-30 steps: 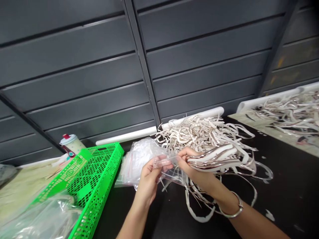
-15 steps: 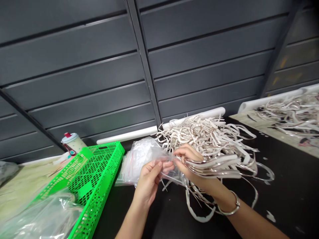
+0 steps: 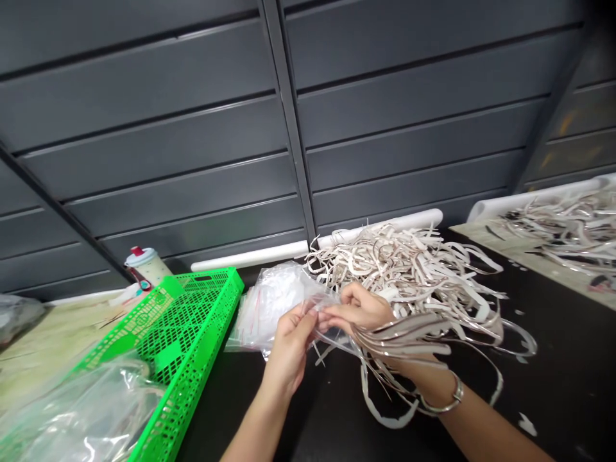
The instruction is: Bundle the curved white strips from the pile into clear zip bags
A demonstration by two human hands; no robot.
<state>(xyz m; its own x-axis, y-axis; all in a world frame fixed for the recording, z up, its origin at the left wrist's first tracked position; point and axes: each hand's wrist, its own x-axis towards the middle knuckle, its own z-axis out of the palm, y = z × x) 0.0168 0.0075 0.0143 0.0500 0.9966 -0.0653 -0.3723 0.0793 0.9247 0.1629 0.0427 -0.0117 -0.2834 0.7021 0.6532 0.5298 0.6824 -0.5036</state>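
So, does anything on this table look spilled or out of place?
Yes: a small white scrap lies loose on the black tabletop, well apart from the heap of silvery-white strips by the right hand, so it looks dropped.

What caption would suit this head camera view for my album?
Left hand pinches a clear plastic bag; right hand grips pale shiny strips by a green crate.

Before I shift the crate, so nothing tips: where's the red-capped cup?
The red-capped cup stands at upper left in the head view, just behind the far corner of the green plastic crate.
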